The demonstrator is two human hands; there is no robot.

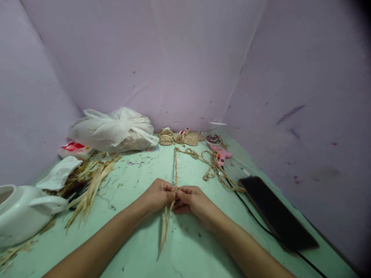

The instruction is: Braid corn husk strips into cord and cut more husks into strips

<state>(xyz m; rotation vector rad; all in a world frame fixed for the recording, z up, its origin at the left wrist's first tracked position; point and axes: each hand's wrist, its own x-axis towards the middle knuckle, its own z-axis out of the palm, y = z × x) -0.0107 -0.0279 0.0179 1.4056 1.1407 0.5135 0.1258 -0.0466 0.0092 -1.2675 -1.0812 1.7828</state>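
Observation:
A thin braid of tan dried plant fibre (175, 168) runs straight away from me over the green tabletop, then bends right into loose loops. My left hand (160, 195) pinches its near end between thumb and fingers. Right beside it, my right hand (189, 200) is closed on the same end, the fingertips of both hands almost touching. Loose flat fibre strands (164, 227) hang below the fingers toward me. The exact strands between the fingertips are hidden.
Left stand a white jug (24, 212), dried strips (92, 185) and a tied plastic bag (118, 129). Woven pieces (188, 138) lie by the back wall. On the right are a pink glue gun (222, 153), a black phone (276, 212) and a black cable (255, 220).

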